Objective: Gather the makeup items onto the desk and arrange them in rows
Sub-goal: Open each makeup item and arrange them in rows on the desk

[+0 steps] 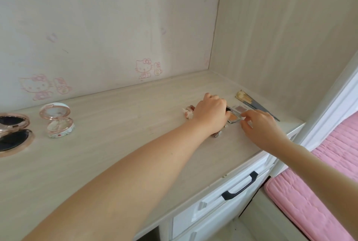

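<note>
On the pale wooden desk lies a small clear palette with orange and mauve pans, at the right. My left hand lies curled over small tubes and grips a dark-ended item beside the palette. My right hand pinches the palette's near right edge with its fingertips. A lipstick tube pokes out under my left wrist. A packet of brushes lies behind the palette. An open pink compact and a larger rose-gold compact stand at the left.
The desk sits in a corner, with a stickered wall behind and a panel at the right. Below the front edge are white drawers with a black handle. A pink quilted bed is at the lower right.
</note>
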`<act>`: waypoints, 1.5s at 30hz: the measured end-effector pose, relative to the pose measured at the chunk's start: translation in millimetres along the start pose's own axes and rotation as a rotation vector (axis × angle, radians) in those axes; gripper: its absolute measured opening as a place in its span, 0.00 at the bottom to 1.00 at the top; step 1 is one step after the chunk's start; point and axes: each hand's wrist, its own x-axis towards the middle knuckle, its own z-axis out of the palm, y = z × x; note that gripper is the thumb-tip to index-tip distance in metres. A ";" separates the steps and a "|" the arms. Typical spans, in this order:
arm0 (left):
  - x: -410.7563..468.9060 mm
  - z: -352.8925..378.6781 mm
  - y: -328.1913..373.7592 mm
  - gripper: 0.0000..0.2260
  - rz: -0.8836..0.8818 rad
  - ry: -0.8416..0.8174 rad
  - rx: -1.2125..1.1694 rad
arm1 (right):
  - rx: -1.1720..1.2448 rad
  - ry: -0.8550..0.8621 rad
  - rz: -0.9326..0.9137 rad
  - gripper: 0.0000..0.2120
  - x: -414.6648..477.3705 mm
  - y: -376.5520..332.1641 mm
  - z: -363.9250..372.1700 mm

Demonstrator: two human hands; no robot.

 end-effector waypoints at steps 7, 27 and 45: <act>9.9 12.5 7.6 0.17 -0.044 -0.146 0.086 | -0.009 -0.035 0.104 0.20 11.7 0.8 5.8; -1.2 9.5 15.7 0.16 -0.034 -0.055 -0.037 | 0.192 0.014 0.147 0.10 11.9 -8.5 2.0; -50.5 -28.1 16.2 0.12 -0.151 0.187 -0.641 | 0.895 0.070 0.240 0.02 -39.1 -47.8 -32.4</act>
